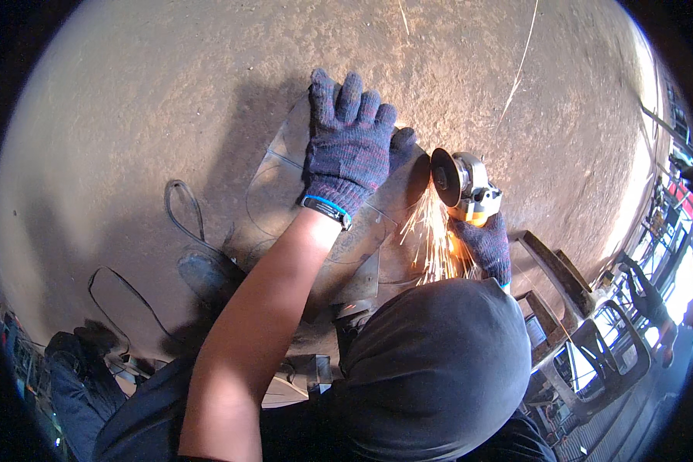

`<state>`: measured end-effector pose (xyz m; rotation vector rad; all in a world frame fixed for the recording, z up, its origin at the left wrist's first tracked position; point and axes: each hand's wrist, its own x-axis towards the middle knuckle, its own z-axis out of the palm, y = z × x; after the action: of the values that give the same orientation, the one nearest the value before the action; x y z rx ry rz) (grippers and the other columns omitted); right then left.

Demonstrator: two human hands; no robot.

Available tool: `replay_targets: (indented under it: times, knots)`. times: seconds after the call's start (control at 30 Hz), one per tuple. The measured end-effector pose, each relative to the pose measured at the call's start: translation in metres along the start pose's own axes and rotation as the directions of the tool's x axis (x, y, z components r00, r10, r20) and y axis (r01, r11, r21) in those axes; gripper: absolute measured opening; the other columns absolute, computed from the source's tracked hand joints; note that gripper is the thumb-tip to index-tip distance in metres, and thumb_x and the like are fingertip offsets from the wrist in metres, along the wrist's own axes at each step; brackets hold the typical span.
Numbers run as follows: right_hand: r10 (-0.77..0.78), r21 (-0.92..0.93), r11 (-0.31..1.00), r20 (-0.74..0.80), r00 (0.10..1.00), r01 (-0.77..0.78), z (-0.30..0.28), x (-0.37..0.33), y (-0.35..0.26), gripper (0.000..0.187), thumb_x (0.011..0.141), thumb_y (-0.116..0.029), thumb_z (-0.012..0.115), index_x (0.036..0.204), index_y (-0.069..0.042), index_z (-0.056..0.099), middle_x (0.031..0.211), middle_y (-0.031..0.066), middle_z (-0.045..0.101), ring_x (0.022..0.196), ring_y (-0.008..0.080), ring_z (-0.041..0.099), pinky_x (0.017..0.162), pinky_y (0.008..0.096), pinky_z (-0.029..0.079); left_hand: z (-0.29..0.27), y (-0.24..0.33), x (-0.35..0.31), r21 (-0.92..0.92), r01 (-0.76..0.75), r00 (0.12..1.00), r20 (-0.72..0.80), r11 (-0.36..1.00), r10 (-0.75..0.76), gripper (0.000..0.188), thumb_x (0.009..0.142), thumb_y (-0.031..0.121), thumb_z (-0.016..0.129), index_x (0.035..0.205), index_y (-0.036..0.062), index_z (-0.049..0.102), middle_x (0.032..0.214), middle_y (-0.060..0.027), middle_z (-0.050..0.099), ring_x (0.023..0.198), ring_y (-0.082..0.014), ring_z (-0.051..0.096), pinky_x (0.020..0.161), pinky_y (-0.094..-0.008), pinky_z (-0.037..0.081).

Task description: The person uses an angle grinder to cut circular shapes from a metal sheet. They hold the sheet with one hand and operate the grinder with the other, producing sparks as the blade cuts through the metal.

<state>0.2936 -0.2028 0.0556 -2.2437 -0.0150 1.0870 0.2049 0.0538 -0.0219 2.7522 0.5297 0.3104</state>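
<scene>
My left hand [349, 138] wears a dark knitted glove and presses down on a thin metal sheet [273, 189] with its fingers stretched out. Scribed lines and curves mark the sheet. To its right, my right hand [487, 245], gloved alike, is wrapped round a yellow and black angle grinder [476, 192]. The grinder's dark disc [444, 177] stands on edge by the sheet's right side, and bright sparks [439, 246] spray from there toward me. A rounded shape in dark cloth [443, 369] covers part of the lower middle and hides my right forearm.
Brown, rough ground [154, 115] lies around the sheet. Left of it is a looped dark cable [195, 212]. Worn metal framing [550, 269] and a chair-like frame [616, 362] stand at right. Part of another person [654, 300] shows at the far right edge.
</scene>
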Motion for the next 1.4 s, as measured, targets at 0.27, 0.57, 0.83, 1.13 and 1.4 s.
replay_targets:
  times: [0.27, 0.57, 0.83, 1.13, 1.4]
  knots:
    - [0.053, 0.154, 0.986, 0.047, 0.997, -0.060, 0.001, 0.004, 0.002, 0.047, 0.074, -0.010, 0.086, 0.114, -0.001, 0.064, 0.102, 0.0086, 0.072, 0.090, 0.0159, 0.068, 0.080, 0.0312, 0.056, 0.000, 0.001, 0.001, -0.077, 0.031, 0.999, -0.025, 0.997, -0.033, 0.037, 0.089, 0.046, 0.061, 0.095, 0.0099, 0.067, 0.106, -0.0106, 0.061, 0.125, -0.0341, 0.047, 0.114, -0.0682, 0.016]
    - [0.029, 0.151, 0.988, 0.063, 0.998, -0.038, 0.004, 0.005, 0.008, 0.051, 0.075, -0.011, 0.086, 0.119, -0.002, 0.062, 0.104, 0.0069, 0.071, 0.088, 0.0142, 0.067, 0.077, 0.0306, 0.056, -0.002, 0.003, 0.003, -0.048, 0.038, 0.999, -0.003, 0.998, -0.038, 0.037, 0.090, 0.046, 0.060, 0.094, 0.0099, 0.067, 0.105, -0.0107, 0.060, 0.123, -0.0338, 0.048, 0.114, -0.0677, 0.018]
    - [-0.012, 0.193, 0.981, 0.086, 0.996, -0.005, 0.002, 0.007, 0.017, 0.057, 0.075, -0.012, 0.086, 0.124, -0.003, 0.059, 0.105, 0.0065, 0.071, 0.092, 0.0153, 0.067, 0.082, 0.0311, 0.055, -0.001, 0.002, 0.005, -0.052, 0.021, 0.998, -0.061, 0.998, -0.024, 0.035, 0.089, 0.045, 0.062, 0.090, 0.0104, 0.066, 0.098, -0.0102, 0.060, 0.119, -0.0332, 0.050, 0.113, -0.0669, 0.019]
    - [0.041, 0.082, 0.996, 0.023, 0.999, -0.043, 0.009, 0.002, 0.009, 0.047, 0.076, -0.010, 0.085, 0.117, -0.002, 0.063, 0.103, 0.0091, 0.071, 0.088, 0.0139, 0.068, 0.076, 0.0287, 0.056, -0.002, 0.002, 0.004, -0.063, 0.029, 0.998, -0.046, 0.998, -0.031, 0.034, 0.089, 0.045, 0.063, 0.090, 0.0109, 0.067, 0.099, -0.0098, 0.061, 0.120, -0.0327, 0.049, 0.113, -0.0656, 0.019]
    - [0.065, 0.203, 0.977, 0.027, 0.998, -0.069, 0.013, 0.002, 0.017, 0.052, 0.076, -0.014, 0.086, 0.120, -0.003, 0.060, 0.106, 0.0076, 0.070, 0.094, 0.0166, 0.067, 0.079, 0.0309, 0.055, -0.001, 0.003, 0.004, -0.075, 0.035, 0.997, -0.065, 0.997, -0.040, 0.035, 0.088, 0.045, 0.063, 0.090, 0.0108, 0.067, 0.097, -0.0093, 0.060, 0.119, -0.0317, 0.049, 0.113, -0.0651, 0.019]
